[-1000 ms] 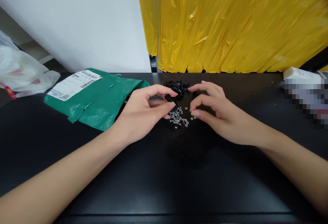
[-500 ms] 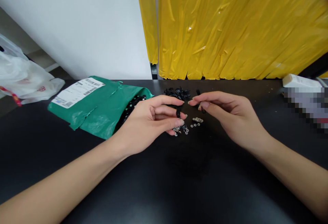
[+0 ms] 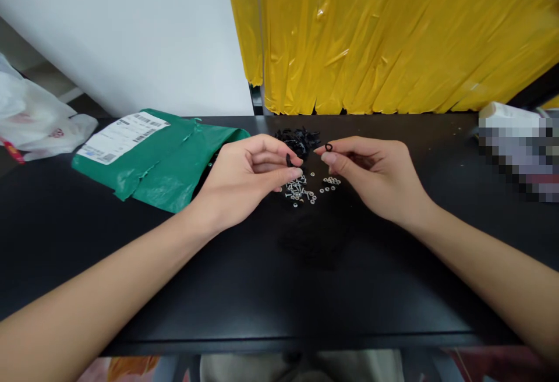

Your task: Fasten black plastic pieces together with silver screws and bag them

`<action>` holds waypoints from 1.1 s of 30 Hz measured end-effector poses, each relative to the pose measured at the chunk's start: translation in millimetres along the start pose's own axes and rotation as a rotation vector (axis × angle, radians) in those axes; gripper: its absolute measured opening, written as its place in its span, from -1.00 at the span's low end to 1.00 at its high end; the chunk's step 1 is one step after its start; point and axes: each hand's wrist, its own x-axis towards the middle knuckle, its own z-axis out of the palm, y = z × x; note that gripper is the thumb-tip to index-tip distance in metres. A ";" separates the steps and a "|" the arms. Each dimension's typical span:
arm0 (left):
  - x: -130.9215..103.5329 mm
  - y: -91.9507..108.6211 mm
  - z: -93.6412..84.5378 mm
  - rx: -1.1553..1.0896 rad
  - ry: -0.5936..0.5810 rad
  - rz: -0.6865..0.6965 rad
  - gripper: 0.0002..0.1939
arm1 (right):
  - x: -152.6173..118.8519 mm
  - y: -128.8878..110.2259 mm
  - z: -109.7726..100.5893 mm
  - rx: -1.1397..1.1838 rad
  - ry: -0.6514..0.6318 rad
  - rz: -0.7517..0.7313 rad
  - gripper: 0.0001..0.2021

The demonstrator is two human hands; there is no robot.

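My left hand [image 3: 238,184] pinches a small black piece [image 3: 289,160] between thumb and fingers; part of it is hidden. Between the thumb and forefinger of my right hand [image 3: 378,175] is a small black loop-shaped piece [image 3: 329,147], its ring standing above the fingertips. The two pieces are apart. Below the left fingertips lies a heap of small silver screws [image 3: 296,188]. Several small nuts [image 3: 332,181] lie to its right, under the right hand. Behind both hands is a pile of small black pieces [image 3: 299,139].
An opened green mailing bag [image 3: 170,169] with a white label lies left of the hands. At the far left sits a white plastic bag [image 3: 43,128]. A white box-like item [image 3: 509,115], partly blurred, is at the right. Yellow plastic sheeting [image 3: 332,38] hangs behind the black table [image 3: 271,289].
The view has tipped down, so the table's front edge shows. In my right hand the black piece has turned, its loop now upward. My left fingers have closed closer together, uncovering more screws.
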 end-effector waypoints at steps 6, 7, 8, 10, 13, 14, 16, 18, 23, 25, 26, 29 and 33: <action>0.8 -5.4 3.0 0.002 0.073 0.095 -0.77 | -1.8 -4.1 2.6 -0.015 -0.114 -0.024 -0.66; 0.6 -6.0 3.4 -0.003 0.070 0.106 -0.78 | -2.1 -3.7 3.6 0.017 -0.132 -0.004 -0.67; 0.3 -6.4 3.8 -0.002 0.064 0.108 -0.78 | -2.4 -3.1 4.6 0.052 -0.147 0.013 -0.69; -0.6 -6.6 4.5 0.003 0.047 0.101 -0.79 | -2.6 -1.6 6.2 0.107 -0.159 0.036 -0.71; -2.1 -5.7 5.2 0.006 0.033 0.100 -0.78 | -1.8 -0.7 7.6 0.143 -0.159 0.058 -0.70; -2.6 -5.3 5.3 0.007 0.035 0.105 -0.78 | -1.4 -0.8 7.9 0.159 -0.161 0.059 -0.71; -3.7 -4.5 5.3 0.023 0.055 0.118 -0.77 | -0.7 -1.3 8.8 0.189 -0.169 0.060 -0.71; -5.0 -4.1 5.4 0.051 0.074 0.133 -0.76 | -0.5 -1.6 9.8 0.200 -0.178 0.069 -0.70; -6.9 -6.5 5.8 0.079 0.068 0.203 -0.83 | -2.1 -1.6 11.4 0.190 -0.184 0.093 -0.64; -6.3 -9.5 5.8 0.081 0.071 0.234 -0.85 | -2.9 -1.9 11.2 0.189 -0.178 0.091 -0.65; -5.7 -11.1 5.7 0.085 0.074 0.251 -0.85 | -3.1 -2.2 11.0 0.189 -0.178 0.088 -0.67; -4.0 -14.8 5.1 0.098 0.083 0.302 -0.84 | -3.3 -3.2 10.7 0.195 -0.195 0.076 -0.79; -3.9 -14.3 4.7 0.115 0.085 0.295 -0.84 | -2.4 -4.5 11.3 0.200 -0.215 0.056 -0.88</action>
